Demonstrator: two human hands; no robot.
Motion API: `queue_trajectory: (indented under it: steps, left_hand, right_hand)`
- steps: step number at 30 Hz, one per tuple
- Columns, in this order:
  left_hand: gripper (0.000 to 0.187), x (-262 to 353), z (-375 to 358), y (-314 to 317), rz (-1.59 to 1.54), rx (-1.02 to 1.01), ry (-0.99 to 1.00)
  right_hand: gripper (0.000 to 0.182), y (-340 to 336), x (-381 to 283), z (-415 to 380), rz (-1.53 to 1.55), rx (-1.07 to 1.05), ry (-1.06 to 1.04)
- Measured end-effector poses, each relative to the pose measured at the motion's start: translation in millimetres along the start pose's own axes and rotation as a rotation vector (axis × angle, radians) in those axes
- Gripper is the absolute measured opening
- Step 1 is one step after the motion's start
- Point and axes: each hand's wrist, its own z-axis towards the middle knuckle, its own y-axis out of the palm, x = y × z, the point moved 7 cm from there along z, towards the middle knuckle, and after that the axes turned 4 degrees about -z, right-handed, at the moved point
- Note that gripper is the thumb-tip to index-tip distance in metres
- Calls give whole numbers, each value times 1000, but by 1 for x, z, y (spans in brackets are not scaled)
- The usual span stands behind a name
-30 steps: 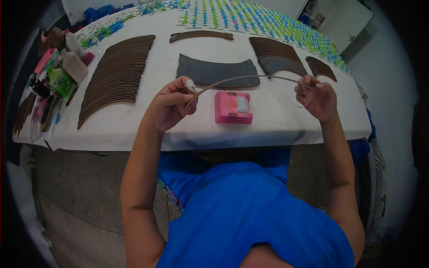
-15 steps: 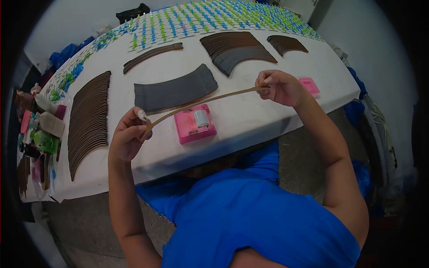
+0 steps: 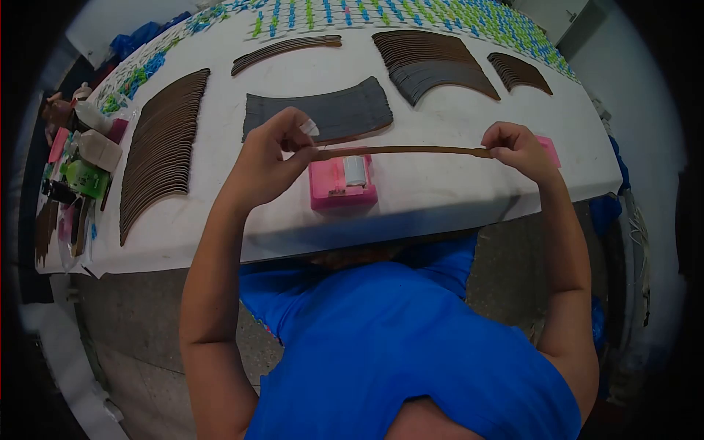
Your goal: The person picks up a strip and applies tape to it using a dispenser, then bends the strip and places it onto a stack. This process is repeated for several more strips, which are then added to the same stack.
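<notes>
A thin brown strip [image 3: 411, 149] stretches almost level above the near side of the table, held at both ends. My left hand [image 3: 275, 158] pinches its left end, with a white wrapping on one fingertip. At the other end, my right hand [image 3: 522, 152] grips it between thumb and bent fingers. Below the strip sits a pink holder [image 3: 345, 199] with a white roll [image 3: 355, 171] in it. Just beyond my left hand lies a dark grey sheet-like row of strips [image 3: 337, 106], partly hidden by that hand.
Brown strips lie in overlapping rows on the left [image 3: 165, 147], at the back [image 3: 286, 51] and back right [image 3: 433, 62]. Bottles and a green pack [image 3: 84, 178] crowd the left edge. Green and blue pieces [image 3: 396, 15] cover the far end. Another pink item [image 3: 548, 150] is behind my right hand.
The strip has gone from slanting and bowed to nearly level. My left hand has moved up and right, and both hands still hold the ends. The view has shifted.
</notes>
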Motion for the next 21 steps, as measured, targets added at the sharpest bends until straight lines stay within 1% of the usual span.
queue_trajectory:
  steps: [1, 2, 3, 4, 5, 6, 7, 9, 13, 21]
  left_hand:
    - [23, -2, 1, 7, -3, 0, -6]
    - [24, 4, 2, 12, 108, 36, 109]
    - [24, 11, 1, 16, 219, 70, 224]
    - [24, 10, 2, 21, 215, 68, 219]
    - [25, 14, 1, 27, 287, 58, 296]
    - [26, 18, 0, 32, 359, 47, 373]
    - [26, 15, -1, 34, 357, 43, 369]
    - [24, 15, -3, 42, 478, 29, 445]
    - [22, 14, -6, 47, 536, 38, 442]
    - [20, 10, -9, 52, 571, 24, 443]
  right_hand:
    - [16, -2, 5, -2, -102, 25, 15]
    - [16, 1, 10, -4, -100, 20, 19]
    - [17, 1, 9, -7, -222, 96, -71]
    - [18, 1, 6, -11, -342, 172, -162]
    - [18, 5, 9, -13, -340, 169, -157]
    - [17, 6, 8, -16, -378, 215, -178]
    - [17, 7, 7, -18, -415, 262, -198]
    - [16, 10, 13, -19, -448, 263, -216]
    - [15, 17, 12, -19, -532, 268, -270]
    - [14, 18, 20, -16, -548, 281, -300]
